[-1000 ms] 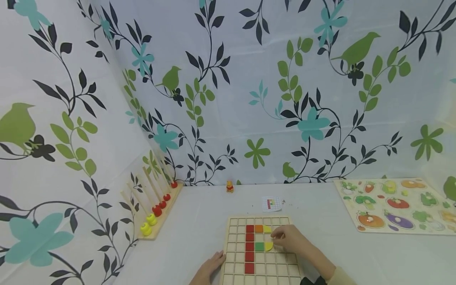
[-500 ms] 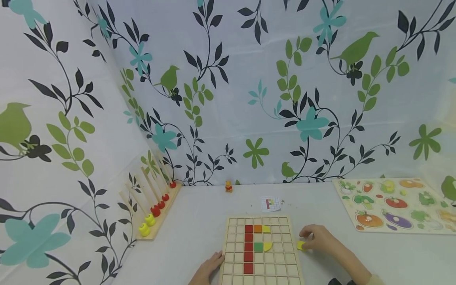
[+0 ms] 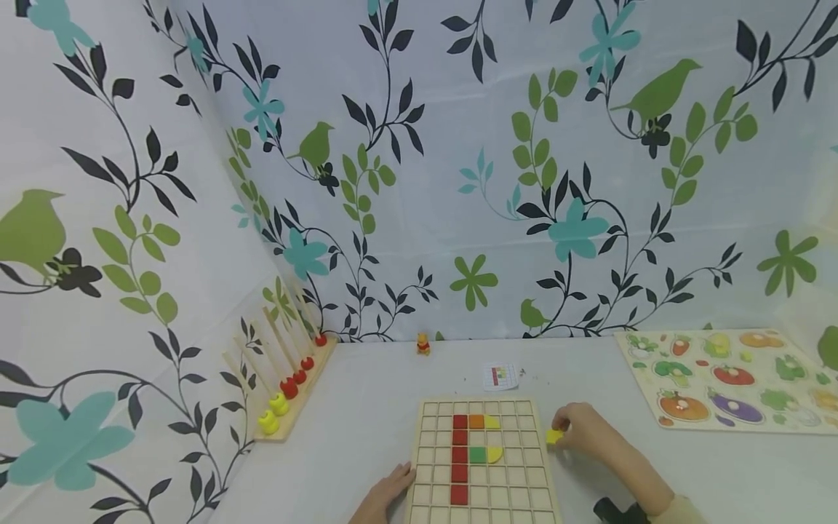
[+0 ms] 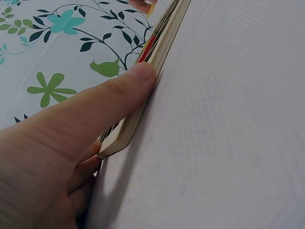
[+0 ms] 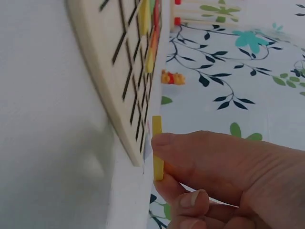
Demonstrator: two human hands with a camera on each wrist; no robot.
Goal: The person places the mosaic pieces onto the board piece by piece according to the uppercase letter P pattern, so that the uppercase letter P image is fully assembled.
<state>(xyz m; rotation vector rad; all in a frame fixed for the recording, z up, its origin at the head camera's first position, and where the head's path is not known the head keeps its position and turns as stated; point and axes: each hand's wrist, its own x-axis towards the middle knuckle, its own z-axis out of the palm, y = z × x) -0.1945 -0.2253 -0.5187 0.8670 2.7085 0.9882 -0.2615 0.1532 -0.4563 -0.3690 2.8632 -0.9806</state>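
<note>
A pale wooden grid board (image 3: 437,477) lies on the table. On it are a column of red tiles (image 3: 460,455), an orange tile (image 3: 476,421), a green tile (image 3: 478,455) and two yellow tiles with rounded sides. Just right of the board, my right hand (image 3: 585,433) pinches a loose yellow tile (image 5: 157,148) between thumb and fingers. Only the tile's thin edge shows in the right wrist view. At the board's left side rests my left hand (image 3: 386,491), its straight thumb (image 4: 114,93) touching the edge. Its other fingers are partly hidden.
A small printed pattern card (image 3: 500,376) lies behind the board, with a little bear figure (image 3: 423,344) farther back. A peg stand (image 3: 297,386) with red and yellow beads stands left. A vegetable puzzle board (image 3: 727,378) lies right. Patterned cloth hangs behind.
My right hand has moved rightward off the board to the table beside it, then slightly forward, with the yellow tile in its pinch. The left hand stays at the board's edge.
</note>
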